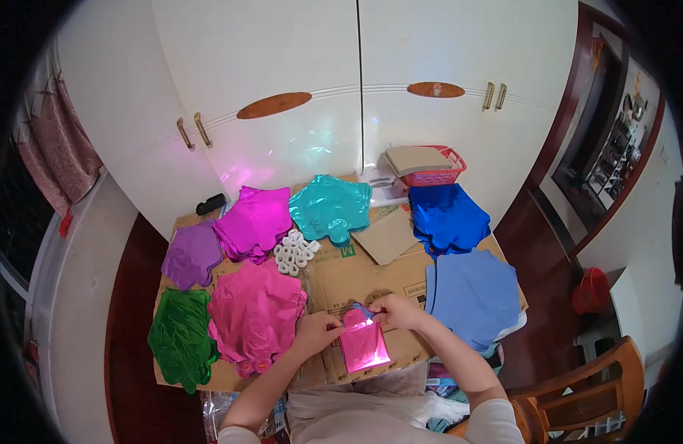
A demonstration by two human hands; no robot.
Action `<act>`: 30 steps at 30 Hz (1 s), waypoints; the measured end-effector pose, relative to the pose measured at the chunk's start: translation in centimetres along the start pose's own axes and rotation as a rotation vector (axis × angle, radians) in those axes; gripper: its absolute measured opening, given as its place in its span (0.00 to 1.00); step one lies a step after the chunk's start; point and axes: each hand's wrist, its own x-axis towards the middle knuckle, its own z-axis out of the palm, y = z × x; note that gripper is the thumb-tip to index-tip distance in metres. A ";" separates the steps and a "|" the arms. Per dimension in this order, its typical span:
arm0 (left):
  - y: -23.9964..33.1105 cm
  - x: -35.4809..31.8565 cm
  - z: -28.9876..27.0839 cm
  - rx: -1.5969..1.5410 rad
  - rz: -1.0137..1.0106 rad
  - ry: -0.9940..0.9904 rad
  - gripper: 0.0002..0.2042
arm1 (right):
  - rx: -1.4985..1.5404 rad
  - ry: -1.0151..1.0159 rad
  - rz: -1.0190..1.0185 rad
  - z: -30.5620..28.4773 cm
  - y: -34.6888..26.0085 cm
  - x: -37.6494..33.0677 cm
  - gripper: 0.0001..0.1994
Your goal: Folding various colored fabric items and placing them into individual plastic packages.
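Observation:
Near the front of the cardboard-covered table, a shiny pink foil balloon [365, 348] is folded into a small flat square. A bit of blue foil [362, 309] shows at its upper end. At its upper left edge, my left hand [318, 333] is closed in a pinch. The fingers of my right hand [395, 311] pinch the upper right corner, by the blue bit. Left of my left hand lies a stack of flat pink star-shaped foil balloons [256, 311]. Pale blue star-shaped foil balloons [474, 296] are stacked right of my right hand.
Around the cardboard [330, 281] lie green [180, 333], purple [192, 255], magenta [256, 218], teal [330, 207] and dark blue [448, 214] foil stacks. White rings [294, 253] sit mid-table near a cardboard piece [388, 235]. A red basket [434, 177] stands behind; a wooden chair [600, 392] is at right.

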 end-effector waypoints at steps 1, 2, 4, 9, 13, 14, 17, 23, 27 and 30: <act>0.2 0.1 -0.2 0.041 0.037 -0.010 0.06 | -0.106 0.023 -0.060 0.1 -0.1 0.1 0.09; 0.3 0.1 -0.2 0.049 0.070 -0.014 0.06 | -0.213 0.046 -0.119 0.1 -0.2 0.1 0.10; 0.3 0.0 -0.2 0.064 0.130 -0.026 0.05 | -0.208 0.085 -0.118 0.6 -0.3 0.2 0.10; 0.8 -0.7 -0.1 0.287 0.372 -0.037 0.02 | -0.404 0.148 -0.325 0.4 -0.5 -0.4 0.11; 1.7 -1.0 0.2 0.576 0.590 -0.041 0.02 | -0.573 0.182 -0.352 0.8 -0.9 -1.4 0.09; 1.9 -1.1 0.2 0.606 0.599 -0.044 0.02 | -0.595 0.199 -0.348 1.0 -1.2 -1.6 0.09; 2.4 -1.5 0.2 0.685 0.606 -0.050 0.02 | -0.661 0.399 -0.327 2.1 -3.2 -2.1 0.15; 2.2 -1.8 0.4 0.741 0.624 -0.052 0.03 | -0.708 0.533 -0.369 4.6 -3.5 -3.0 0.13; 1.9 -1.9 -0.2 0.764 0.699 -0.069 0.04 | -0.781 0.536 -0.382 5.1 -2.6 -3.2 0.09; 1.6 -2.0 -0.4 0.782 0.726 -0.075 0.04 | -0.825 0.465 -0.354 5.3 -2.8 -3.6 0.06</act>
